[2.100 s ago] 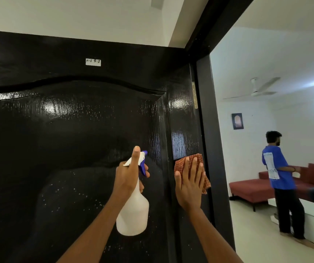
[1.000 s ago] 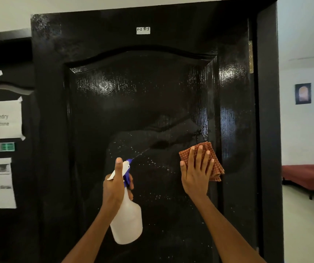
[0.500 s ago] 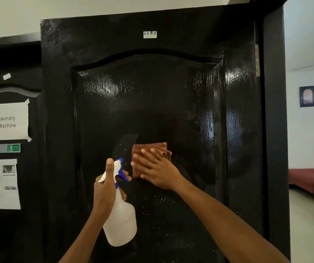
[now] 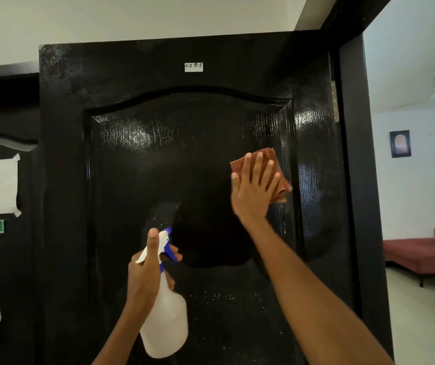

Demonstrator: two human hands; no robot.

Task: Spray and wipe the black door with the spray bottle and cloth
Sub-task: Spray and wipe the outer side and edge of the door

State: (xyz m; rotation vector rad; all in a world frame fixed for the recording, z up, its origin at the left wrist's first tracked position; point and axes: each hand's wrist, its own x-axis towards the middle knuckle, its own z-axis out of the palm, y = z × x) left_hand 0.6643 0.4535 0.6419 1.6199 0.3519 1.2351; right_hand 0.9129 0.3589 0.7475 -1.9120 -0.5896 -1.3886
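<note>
The glossy black door fills the middle of the view, with a small white label near its top. My right hand presses a folded orange checked cloth flat against the right side of the raised panel, fingers straight and spread. My left hand grips the neck of a white spray bottle with a blue nozzle, held lower down in front of the door. Fine droplets speckle the door's lower panel.
A second black door at the left carries taped paper notices. The black door frame stands at the right. Beyond it an open room shows a red sofa, a small wall picture and pale floor.
My right hand has swept the cloth from the panel's middle up and to the right. The bottle stays low in my left hand.
</note>
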